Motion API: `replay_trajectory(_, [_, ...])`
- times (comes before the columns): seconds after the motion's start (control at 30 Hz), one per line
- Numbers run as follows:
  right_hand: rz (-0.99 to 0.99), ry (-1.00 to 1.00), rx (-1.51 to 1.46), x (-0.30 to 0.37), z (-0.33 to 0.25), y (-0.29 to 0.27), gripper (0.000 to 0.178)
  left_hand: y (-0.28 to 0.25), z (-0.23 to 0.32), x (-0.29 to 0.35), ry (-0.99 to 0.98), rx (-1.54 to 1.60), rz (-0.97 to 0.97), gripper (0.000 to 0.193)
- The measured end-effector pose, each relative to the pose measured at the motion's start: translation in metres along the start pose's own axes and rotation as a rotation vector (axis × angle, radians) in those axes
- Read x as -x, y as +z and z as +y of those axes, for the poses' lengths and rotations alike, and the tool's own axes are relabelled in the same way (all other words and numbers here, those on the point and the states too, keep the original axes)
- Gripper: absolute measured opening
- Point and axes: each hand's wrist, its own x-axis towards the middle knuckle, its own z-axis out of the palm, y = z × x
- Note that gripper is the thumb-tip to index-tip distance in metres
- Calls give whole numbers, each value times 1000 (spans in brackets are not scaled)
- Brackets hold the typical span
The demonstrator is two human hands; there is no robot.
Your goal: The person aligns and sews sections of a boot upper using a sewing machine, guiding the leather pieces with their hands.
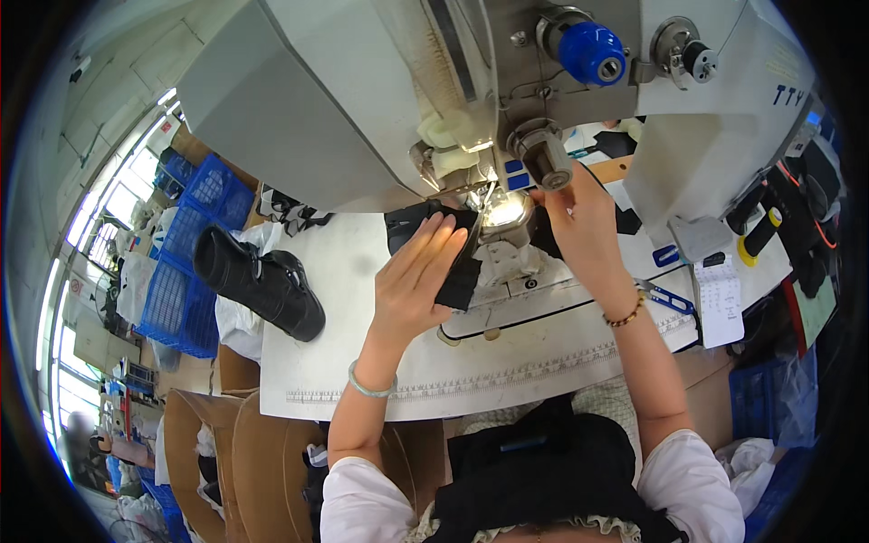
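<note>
A sewing machine [516,258] stands over the white table, its lamp lighting the needle area. My left hand [418,271] lies with fingers stretched out on a black shoe-upper piece [460,282], left of the needle. My right hand [584,226] is on the other side, its fingers curled together by the needle area just below a metal thread-tension knob [541,158]. What those fingertips pinch, if anything, is hidden. More black material [543,237] shows beside the right hand, close to the machine's foot.
On the table's left edge rests a black boot [261,282]. Blue crates [186,281] and cardboard boxes [272,452] stand beyond and below it. To the right are blue-handled thread snips [668,297], a paper slip [720,303] and a yellow-and-black thread spool [760,237].
</note>
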Motion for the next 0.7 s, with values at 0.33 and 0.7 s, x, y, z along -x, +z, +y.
replay_trajectory(0.33, [-240, -613, 402, -31, 49, 3, 27, -3, 1, -9, 15, 51, -4, 49])
replay_trajectory(0.7, [-129, -650, 290, -21, 26, -3, 24, -18, 5, -11, 30, 15, -111, 38])
